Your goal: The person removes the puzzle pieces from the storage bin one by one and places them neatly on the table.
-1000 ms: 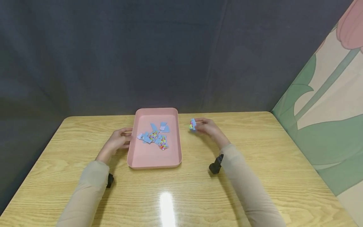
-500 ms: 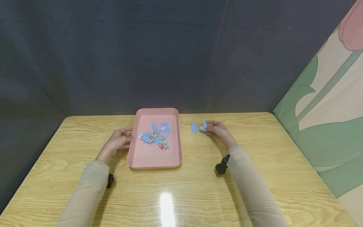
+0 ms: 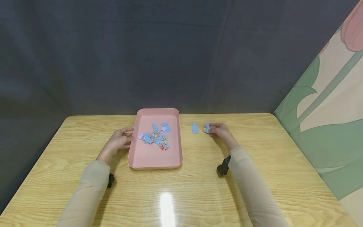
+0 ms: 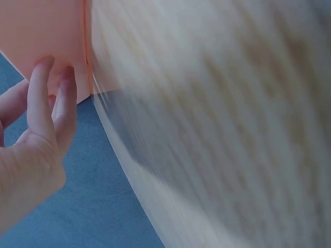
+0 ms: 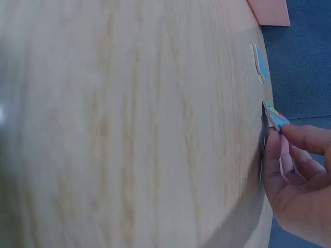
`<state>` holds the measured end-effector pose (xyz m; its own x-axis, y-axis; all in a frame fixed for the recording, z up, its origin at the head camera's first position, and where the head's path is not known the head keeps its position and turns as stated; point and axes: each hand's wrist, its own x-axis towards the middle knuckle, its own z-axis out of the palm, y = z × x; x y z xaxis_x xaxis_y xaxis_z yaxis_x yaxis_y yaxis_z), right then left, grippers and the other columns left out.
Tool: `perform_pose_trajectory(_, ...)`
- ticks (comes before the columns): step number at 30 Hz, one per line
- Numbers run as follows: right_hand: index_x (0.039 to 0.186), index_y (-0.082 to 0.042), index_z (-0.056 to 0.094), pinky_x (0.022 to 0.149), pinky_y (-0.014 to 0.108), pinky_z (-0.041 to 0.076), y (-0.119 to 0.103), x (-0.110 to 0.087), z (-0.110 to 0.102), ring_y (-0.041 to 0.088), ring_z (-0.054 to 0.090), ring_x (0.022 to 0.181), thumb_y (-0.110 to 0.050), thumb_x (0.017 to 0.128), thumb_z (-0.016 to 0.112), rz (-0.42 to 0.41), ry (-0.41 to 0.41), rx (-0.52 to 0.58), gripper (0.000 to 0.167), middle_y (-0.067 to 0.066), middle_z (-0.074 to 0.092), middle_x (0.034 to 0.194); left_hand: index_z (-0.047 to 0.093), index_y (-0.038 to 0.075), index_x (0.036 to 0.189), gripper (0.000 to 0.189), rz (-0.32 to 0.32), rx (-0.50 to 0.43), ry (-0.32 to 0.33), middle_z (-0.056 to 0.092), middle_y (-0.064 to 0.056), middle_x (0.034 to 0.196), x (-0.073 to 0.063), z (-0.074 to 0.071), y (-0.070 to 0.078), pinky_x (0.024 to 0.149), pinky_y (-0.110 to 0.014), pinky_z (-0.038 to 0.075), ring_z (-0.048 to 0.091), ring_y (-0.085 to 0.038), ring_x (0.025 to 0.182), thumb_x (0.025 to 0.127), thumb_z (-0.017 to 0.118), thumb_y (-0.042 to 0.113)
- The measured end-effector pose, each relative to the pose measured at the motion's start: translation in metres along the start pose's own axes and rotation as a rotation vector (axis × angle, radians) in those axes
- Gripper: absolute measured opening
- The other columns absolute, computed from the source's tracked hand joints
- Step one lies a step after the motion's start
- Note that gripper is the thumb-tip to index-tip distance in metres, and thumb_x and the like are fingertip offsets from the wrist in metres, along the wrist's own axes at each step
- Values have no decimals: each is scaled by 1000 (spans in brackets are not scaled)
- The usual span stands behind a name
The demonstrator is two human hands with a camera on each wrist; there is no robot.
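Note:
A pink tray [image 3: 155, 160] stands left of centre, holding a loose heap of blue and multicoloured puzzle pieces [image 3: 154, 136]. My left hand [image 3: 117, 141] touches the tray's left side with its fingertips; in the left wrist view the fingers [image 4: 40, 98] press lightly on the pink wall, barely bent. Right of the tray, a plain blue puzzle piece [image 3: 195, 128] lies on the table. Beyond it my right hand [image 3: 221, 132] pinches a blue puzzle piece with a coloured pattern [image 3: 206, 128] between thumb and fingers. In the right wrist view this piece [image 5: 275, 116] is tilted, close over the table.
The wooden table [image 3: 136, 198] runs back to a dark curtain [image 3: 158, 56]. A floral-patterned cloth [image 3: 334, 126] hangs along the right side. Black wrist cameras [image 3: 224, 166] sit under both forearms.
The plain blue piece has come to lie on the table beside the tray. My right hand has shifted right with the patterned piece and lowered it slightly. The left hand stays at the tray.

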<state>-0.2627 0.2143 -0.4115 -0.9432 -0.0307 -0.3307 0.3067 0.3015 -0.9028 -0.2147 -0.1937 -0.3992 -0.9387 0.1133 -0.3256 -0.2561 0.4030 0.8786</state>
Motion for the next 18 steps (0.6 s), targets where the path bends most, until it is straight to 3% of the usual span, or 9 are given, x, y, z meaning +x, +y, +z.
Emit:
perform_pose_trajectory(4, 137, 11, 42, 77, 13, 51, -1, -1, -1, 2, 55, 83, -4, 96, 49, -6, 23, -67, 44, 29, 44, 139, 29, 1, 148, 52, -7, -5, 1, 39, -29, 145, 0, 1, 1, 82, -26, 56, 55, -34, 121, 98, 44, 8)
perform_pose_trajectory(11, 137, 11, 43, 93, 25, 51, 0, -2, -2, 5, 58, 88, -6, 97, 48, -11, 29, -129, 43, 30, 46, 138, 30, 0, 148, 52, -11, -3, 3, 38, -30, 145, 0, 1, 1, 82, -27, 56, 54, -35, 122, 98, 45, 8)
perform_pose_trajectory(18, 135, 13, 44, 99, 35, 49, -1, -2, -3, 31, 57, 114, -5, 98, 45, -65, 37, -191, 41, 31, 47, 137, 29, 1, 148, 52, -10, -12, 0, 38, -29, 146, -1, 0, 0, 83, -27, 56, 52, -35, 124, 99, 45, 9)
